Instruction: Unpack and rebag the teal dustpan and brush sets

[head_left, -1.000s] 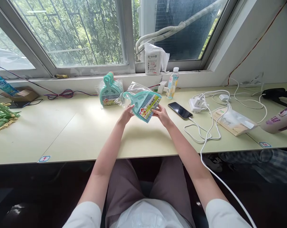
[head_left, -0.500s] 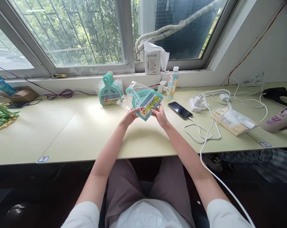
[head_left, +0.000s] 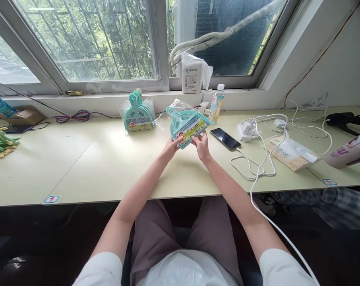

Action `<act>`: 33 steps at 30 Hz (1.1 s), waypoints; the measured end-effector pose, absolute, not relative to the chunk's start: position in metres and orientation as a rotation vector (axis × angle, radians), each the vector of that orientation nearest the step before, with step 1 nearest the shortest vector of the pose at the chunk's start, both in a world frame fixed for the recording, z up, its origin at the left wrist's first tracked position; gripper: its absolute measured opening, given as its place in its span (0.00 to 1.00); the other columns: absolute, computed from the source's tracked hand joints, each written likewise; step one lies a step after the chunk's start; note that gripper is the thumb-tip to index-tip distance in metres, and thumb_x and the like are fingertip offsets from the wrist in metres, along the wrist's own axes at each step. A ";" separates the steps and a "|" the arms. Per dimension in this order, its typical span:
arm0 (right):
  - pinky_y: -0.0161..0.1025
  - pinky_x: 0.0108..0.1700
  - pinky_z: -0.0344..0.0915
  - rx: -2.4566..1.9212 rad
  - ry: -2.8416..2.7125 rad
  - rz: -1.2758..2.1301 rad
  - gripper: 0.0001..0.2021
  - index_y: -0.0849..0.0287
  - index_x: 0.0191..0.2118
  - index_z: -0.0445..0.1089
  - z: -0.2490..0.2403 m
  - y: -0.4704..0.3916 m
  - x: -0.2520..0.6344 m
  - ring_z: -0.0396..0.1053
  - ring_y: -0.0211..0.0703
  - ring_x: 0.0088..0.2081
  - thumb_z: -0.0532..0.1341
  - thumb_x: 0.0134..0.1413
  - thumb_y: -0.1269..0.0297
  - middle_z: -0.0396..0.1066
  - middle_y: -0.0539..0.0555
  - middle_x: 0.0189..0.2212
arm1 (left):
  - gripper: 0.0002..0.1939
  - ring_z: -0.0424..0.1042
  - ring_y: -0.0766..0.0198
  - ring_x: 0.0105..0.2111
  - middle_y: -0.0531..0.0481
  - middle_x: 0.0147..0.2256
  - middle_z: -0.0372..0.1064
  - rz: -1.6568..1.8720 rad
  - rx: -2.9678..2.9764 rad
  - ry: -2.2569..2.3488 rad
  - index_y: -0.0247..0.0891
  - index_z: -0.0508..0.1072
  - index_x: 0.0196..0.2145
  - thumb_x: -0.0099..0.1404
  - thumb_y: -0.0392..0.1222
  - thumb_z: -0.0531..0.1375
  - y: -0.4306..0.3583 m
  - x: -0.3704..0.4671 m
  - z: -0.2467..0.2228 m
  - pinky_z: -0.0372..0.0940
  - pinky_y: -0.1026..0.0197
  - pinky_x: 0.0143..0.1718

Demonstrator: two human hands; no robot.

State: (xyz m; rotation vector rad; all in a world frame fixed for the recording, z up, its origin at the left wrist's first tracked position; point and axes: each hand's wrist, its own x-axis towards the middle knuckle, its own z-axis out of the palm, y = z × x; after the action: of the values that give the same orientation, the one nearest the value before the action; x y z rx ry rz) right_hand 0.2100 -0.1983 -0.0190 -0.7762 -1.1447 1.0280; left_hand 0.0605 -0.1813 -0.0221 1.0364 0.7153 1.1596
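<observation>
A teal dustpan [head_left: 180, 118] in clear plastic wrap, with a small brush and a yellow-green label on its face, is held above the table, tilted, its handle toward the upper left. My left hand [head_left: 171, 147] grips its lower left edge, thumb on the front. With the thumb likewise on the label side, my right hand [head_left: 201, 146] pinches the lower right edge. The fingers behind the dustpan are hidden. To the left, a stack of similar wrapped dustpans [head_left: 138, 113] stands upright against the wall under the window.
A drink bottle [head_left: 217, 104] stands behind the dustpan. Right of my hands lie a phone [head_left: 225, 139], a charger block [head_left: 246, 130], looped white cables and a tissue pack [head_left: 291, 153]. A bundle of green stalks [head_left: 1, 143] lies far left; a tissue packet [head_left: 192, 75] stands on the sill.
Both hands have shifted slightly right with the dustpan, the left more than the right. The loose end of its wrap has moved right too. The stack of dustpans stays put.
</observation>
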 end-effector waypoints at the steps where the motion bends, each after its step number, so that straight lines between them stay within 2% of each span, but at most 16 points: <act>1: 0.49 0.48 0.72 -0.787 -1.148 1.019 0.30 0.47 0.56 0.53 -0.020 -0.198 0.209 0.68 0.47 0.52 0.62 0.48 0.57 0.68 0.54 0.51 | 0.35 0.65 0.50 0.57 0.41 0.56 0.66 1.192 1.044 0.766 0.40 0.62 0.57 0.54 0.47 0.68 -0.183 0.062 -0.024 0.60 0.47 0.58; 3: 0.49 0.48 0.72 -0.806 -1.154 1.005 0.30 0.46 0.57 0.52 -0.023 -0.197 0.208 0.68 0.47 0.52 0.62 0.48 0.56 0.68 0.54 0.51 | 0.46 0.54 0.49 0.64 0.41 0.62 0.56 1.321 1.072 0.922 0.44 0.52 0.63 0.52 0.48 0.69 -0.187 0.064 -0.023 0.55 0.48 0.61; 5: 0.49 0.48 0.72 -0.812 -1.154 1.006 0.30 0.46 0.56 0.52 -0.024 -0.196 0.208 0.68 0.47 0.52 0.62 0.48 0.56 0.69 0.54 0.51 | 0.55 0.37 0.50 0.68 0.41 0.67 0.43 1.476 1.159 1.095 0.46 0.42 0.66 0.50 0.49 0.70 -0.194 0.064 -0.018 0.47 0.48 0.65; 7: 0.50 0.48 0.72 -0.815 -1.145 1.016 0.29 0.47 0.55 0.53 -0.024 -0.196 0.207 0.69 0.47 0.51 0.63 0.47 0.57 0.69 0.54 0.49 | 0.56 0.24 0.51 0.68 0.43 0.69 0.34 1.586 1.324 1.195 0.47 0.41 0.67 0.50 0.50 0.70 -0.199 0.062 -0.011 0.40 0.46 0.66; 9: 0.50 0.49 0.72 -0.823 -1.141 1.035 0.28 0.48 0.53 0.54 -0.024 -0.197 0.205 0.69 0.47 0.50 0.64 0.46 0.57 0.70 0.53 0.47 | 0.48 0.19 0.51 0.68 0.48 0.69 0.31 1.617 1.509 1.201 0.49 0.49 0.66 0.53 0.49 0.68 -0.202 0.059 -0.004 0.37 0.41 0.66; 11: 0.50 0.49 0.72 -0.831 -1.149 1.054 0.28 0.48 0.52 0.55 -0.023 -0.199 0.203 0.69 0.47 0.50 0.64 0.45 0.57 0.71 0.53 0.46 | 0.34 0.22 0.50 0.68 0.51 0.69 0.37 1.591 1.647 1.157 0.48 0.62 0.60 0.57 0.46 0.65 -0.202 0.055 0.000 0.36 0.39 0.65; 13: 0.50 0.48 0.72 -0.838 -1.160 1.064 0.27 0.48 0.51 0.56 -0.023 -0.200 0.200 0.69 0.47 0.49 0.64 0.44 0.56 0.71 0.52 0.44 | 0.20 0.31 0.49 0.69 0.49 0.66 0.48 1.564 1.716 1.116 0.46 0.72 0.51 0.59 0.42 0.62 -0.200 0.052 -0.001 0.37 0.39 0.65; 16: 0.49 0.48 0.72 -0.853 -1.156 1.064 0.26 0.48 0.50 0.56 -0.025 -0.200 0.198 0.70 0.47 0.48 0.64 0.43 0.57 0.71 0.52 0.43 | 0.12 0.47 0.49 0.65 0.47 0.59 0.61 1.555 1.776 1.137 0.45 0.76 0.43 0.61 0.38 0.60 -0.197 0.050 -0.008 0.44 0.42 0.65; 20: 0.48 0.46 0.72 -0.871 -1.153 1.043 0.26 0.49 0.49 0.56 -0.030 -0.196 0.199 0.69 0.46 0.47 0.63 0.43 0.56 0.71 0.52 0.43 | 0.11 0.55 0.47 0.59 0.45 0.55 0.65 1.465 1.912 1.253 0.45 0.76 0.43 0.63 0.39 0.57 -0.195 0.051 -0.016 0.55 0.45 0.60; 24: 0.48 0.45 0.72 -0.875 -1.136 1.053 0.25 0.49 0.49 0.57 -0.031 -0.193 0.200 0.70 0.46 0.47 0.63 0.43 0.56 0.71 0.51 0.42 | 0.13 0.59 0.46 0.55 0.41 0.47 0.70 1.437 1.984 1.359 0.44 0.76 0.44 0.65 0.38 0.54 -0.193 0.052 -0.021 0.58 0.48 0.55; 28: 0.48 0.46 0.73 -0.817 -1.105 1.088 0.26 0.49 0.48 0.57 -0.030 -0.194 0.201 0.71 0.46 0.47 0.65 0.42 0.57 0.72 0.51 0.43 | 0.15 0.61 0.48 0.53 0.43 0.50 0.69 1.410 2.073 1.277 0.45 0.75 0.48 0.66 0.38 0.54 -0.194 0.053 -0.024 0.60 0.52 0.53; 33: 0.48 0.47 0.72 -0.763 -1.056 1.107 0.25 0.50 0.48 0.58 -0.030 -0.194 0.204 0.71 0.47 0.47 0.65 0.43 0.57 0.72 0.52 0.44 | 0.21 0.59 0.51 0.55 0.45 0.53 0.67 1.384 2.098 1.227 0.46 0.67 0.57 0.68 0.39 0.51 -0.202 0.056 -0.021 0.58 0.55 0.56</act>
State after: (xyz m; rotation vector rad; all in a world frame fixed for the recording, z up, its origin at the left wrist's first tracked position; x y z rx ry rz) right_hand 0.2044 -0.1943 -0.0295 -0.7630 -1.0564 1.1069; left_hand 0.0564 -0.2022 -0.0206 2.0978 1.2272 1.3837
